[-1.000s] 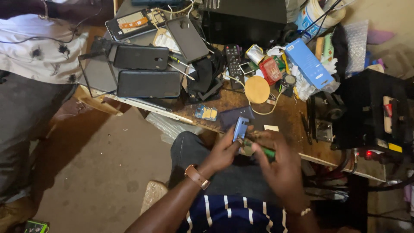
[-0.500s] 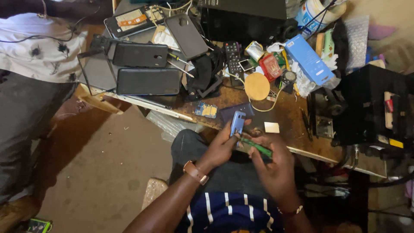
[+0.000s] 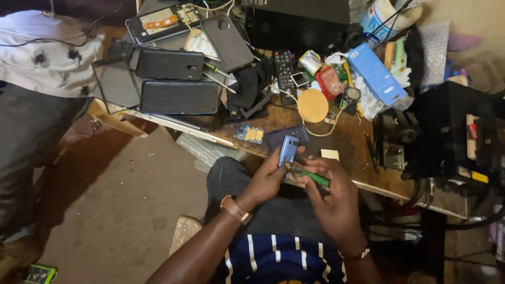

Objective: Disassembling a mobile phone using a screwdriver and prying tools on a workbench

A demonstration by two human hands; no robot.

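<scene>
Seated person at a cluttered wooden workbench (image 3: 363, 152), its front edge running diagonally just beyond the hands; bare floor (image 3: 121, 210) lies open to the left, a black machine (image 3: 452, 131) crowds the right. The left hand (image 3: 265, 181) grips a small blue phone part (image 3: 288, 150), held upright over the lap (near the bench edge). The right hand (image 3: 329, 189) is closed around a green-handled screwdriver (image 3: 310, 175), its tip at the part's lower end. Dark phones (image 3: 179, 97) lie well apart.
</scene>
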